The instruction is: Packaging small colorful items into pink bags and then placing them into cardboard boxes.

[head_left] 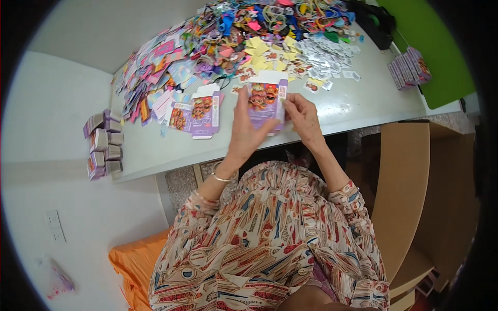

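Between my hands, a purple cardboard box point(263, 109) with cartoon figures on its front is held over the near edge of the table, its white top flap standing up. My left hand point(245, 129) grips it from the left side, fingers along the edge and thumb across the lower front. My right hand point(306, 120) is closed on its right edge, thumb and forefinger pinching there. To the left, a similar flat-looking purple box point(206, 111) lies on the table with its white flap extended. A smaller purple printed piece point(179, 118) lies beside it.
Heaps of colourful small items point(249, 26), printed cards point(155, 65), yellow slips point(264, 52) and small clear-and-white packets point(327, 54) cover the table's back point(358, 98). Purple boxes point(410, 67) stand at right; more stacked boxes point(105, 145) at left. A large open carton point(407, 192) stands right.
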The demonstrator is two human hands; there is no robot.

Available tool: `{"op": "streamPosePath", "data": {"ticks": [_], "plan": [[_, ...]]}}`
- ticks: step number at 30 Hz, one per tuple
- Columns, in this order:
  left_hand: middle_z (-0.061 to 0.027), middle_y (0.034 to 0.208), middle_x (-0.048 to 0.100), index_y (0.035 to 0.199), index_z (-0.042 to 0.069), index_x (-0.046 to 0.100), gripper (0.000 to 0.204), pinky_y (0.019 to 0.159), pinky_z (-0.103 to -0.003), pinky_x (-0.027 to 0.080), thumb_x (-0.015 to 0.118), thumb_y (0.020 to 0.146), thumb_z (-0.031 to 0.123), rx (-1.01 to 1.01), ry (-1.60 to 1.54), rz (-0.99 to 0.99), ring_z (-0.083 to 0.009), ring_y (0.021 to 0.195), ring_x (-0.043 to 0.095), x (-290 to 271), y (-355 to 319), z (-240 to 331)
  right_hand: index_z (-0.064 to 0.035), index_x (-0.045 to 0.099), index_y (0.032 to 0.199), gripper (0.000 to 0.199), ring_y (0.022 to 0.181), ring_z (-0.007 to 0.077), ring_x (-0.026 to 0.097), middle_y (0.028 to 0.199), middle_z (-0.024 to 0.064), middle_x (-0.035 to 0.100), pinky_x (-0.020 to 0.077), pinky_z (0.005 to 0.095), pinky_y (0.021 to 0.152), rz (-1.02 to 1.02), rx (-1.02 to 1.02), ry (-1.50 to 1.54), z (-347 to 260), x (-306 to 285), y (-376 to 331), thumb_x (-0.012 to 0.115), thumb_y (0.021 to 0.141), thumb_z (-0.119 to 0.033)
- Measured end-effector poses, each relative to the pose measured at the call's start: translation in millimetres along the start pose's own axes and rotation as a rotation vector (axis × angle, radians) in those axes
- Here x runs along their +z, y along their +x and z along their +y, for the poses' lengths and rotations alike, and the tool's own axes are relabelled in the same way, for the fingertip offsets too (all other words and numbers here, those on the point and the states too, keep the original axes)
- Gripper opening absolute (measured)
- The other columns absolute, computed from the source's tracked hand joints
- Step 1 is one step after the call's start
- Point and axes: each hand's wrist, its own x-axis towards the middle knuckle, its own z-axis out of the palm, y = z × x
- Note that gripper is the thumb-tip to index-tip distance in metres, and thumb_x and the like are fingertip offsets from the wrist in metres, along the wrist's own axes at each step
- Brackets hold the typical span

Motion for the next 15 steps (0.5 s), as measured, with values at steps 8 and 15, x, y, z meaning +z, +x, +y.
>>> {"op": "streamPosePath", "data": {"ticks": [8, 15], "plan": [[-0.0065, 0.098, 0.067, 0.122, -0.005, 0.056, 0.030, 0.073, -0.023, 0.053, 0.055, 0.097, 0.011, -0.471, -0.655, -0.059, -0.0074, 0.085, 0.062, 8.2, 11.2, 11.1, 0.0054, 0.048, 0.125, 0.055, 0.089, 0.0111, 0.058, 0.101, 0.0095, 0.063, 0.0472, 0.0246, 0.078, -0.002, 0.013, -0.087, -6.3, -4.2, 1.2, 0.069, 0.088, -0.029], [-0.0045, 0.096, 0.066, 0.116, -0.002, 0.060, 0.025, 0.074, -0.022, 0.052, 0.060, 0.095, 0.013, -0.602, -0.814, -0.270, -0.0079, 0.083, 0.063, 1.3, 14.3, -0.5, 0.0082, 0.033, 0.130, 0.104, 0.109, 0.0253, 0.058, 0.121, 0.0224, 0.054, 0.0466, 0.0334, 0.093, 0.021, -0.013, -0.306, -16.1, -6.4, -8.2, 0.088, 0.060, -0.044]]}}
